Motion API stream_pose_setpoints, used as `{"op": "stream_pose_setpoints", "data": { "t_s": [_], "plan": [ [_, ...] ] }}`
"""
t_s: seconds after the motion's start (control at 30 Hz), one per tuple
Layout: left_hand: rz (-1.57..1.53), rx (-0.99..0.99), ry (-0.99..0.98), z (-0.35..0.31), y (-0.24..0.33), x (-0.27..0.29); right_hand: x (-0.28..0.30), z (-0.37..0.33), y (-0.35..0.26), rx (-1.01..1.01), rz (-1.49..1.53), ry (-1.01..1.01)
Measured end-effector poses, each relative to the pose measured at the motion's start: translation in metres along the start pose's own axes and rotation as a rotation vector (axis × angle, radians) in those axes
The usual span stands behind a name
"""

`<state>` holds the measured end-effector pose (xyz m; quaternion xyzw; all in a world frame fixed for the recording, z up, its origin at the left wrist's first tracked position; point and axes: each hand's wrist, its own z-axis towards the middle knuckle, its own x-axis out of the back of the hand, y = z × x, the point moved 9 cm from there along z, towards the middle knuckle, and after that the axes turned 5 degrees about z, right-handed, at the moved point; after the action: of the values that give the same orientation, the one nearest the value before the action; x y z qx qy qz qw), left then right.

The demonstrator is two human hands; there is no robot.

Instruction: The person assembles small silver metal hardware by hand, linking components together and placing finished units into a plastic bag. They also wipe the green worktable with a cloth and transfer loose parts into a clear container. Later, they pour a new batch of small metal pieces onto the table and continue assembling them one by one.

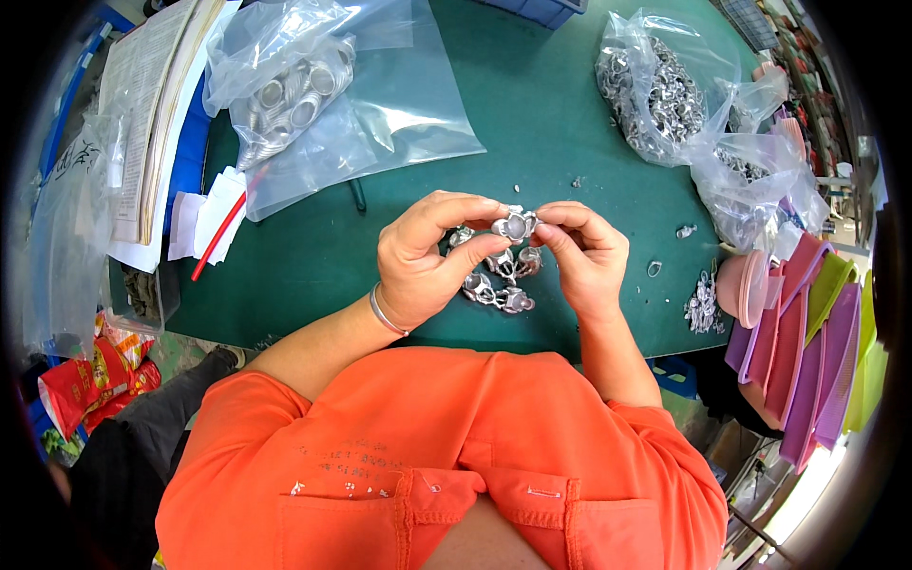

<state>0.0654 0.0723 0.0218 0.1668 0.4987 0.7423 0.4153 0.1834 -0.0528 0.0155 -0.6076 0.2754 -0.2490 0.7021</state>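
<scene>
— Orange, the shirt (427,408) across the lower half. Is there writing on it?

— Yes, small dark characters on the chest, at the picture's left, broken up and too worn to make out. More print runs over the stack of papers (152,104) at upper left, in lines too fine to follow. A clear bag (71,237) below it carries dark pen strokes, bent by the lens rim, and the red packets (95,375) near the floor are printed in yellow and white.

— And the hands?

— The left hand (427,242), with a metal bangle (388,313) at its wrist, pinches a silvery metal piece (514,225) between thumb and forefinger. The right hand (591,261) pinches the same piece from the other side, also with thumb and forefinger.

— Where is that piece exactly?

— Between the two hands, above the green table (541,95), over a small cluster of similar pieces (480,288).

— What's hard to see?

— The fingertips cover the held piece's edges, and the left hand partly hides the cluster. Folded plastic blurs the round parts (304,112) bagged at upper left. The blue bin (541,9) is cut off by the top edge, and the far right corner sinks into black.
</scene>
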Motion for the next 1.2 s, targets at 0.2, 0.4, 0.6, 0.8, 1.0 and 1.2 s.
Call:
{"op": "stream_pose_setpoints", "data": {
  "t_s": [0.2, 0.4, 0.6, 0.8, 1.0, 1.2],
  "plan": [
    [-0.089, 0.091, 0.026, 0.002, -0.012, 0.002, 0.0, 0.002, -0.013, 0.07, 0.009, 0.047],
    [-0.11, 0.094, 0.027, 0.002, -0.009, 0.001, -0.003, 0.0, -0.026, 0.14, -0.062, 0.04],
    [-0.11, 0.123, 0.03, 0.0, -0.015, 0.0, -0.003, -0.002, -0.033, 0.197, -0.06, 0.049],
    [-0.086, 0.109, 0.035, 0.0, -0.011, 0.002, -0.002, -0.002, -0.028, 0.175, -0.036, 0.044],
    [-0.099, 0.111, 0.053, 0.0, -0.01, 0.001, -0.007, -0.001, -0.02, 0.111, 0.004, 0.025],
    [0.029, 0.125, 0.007, 0.0, -0.009, -0.002, -0.018, 0.002, -0.006, -0.046, 0.209, -0.009]
  ]
}}
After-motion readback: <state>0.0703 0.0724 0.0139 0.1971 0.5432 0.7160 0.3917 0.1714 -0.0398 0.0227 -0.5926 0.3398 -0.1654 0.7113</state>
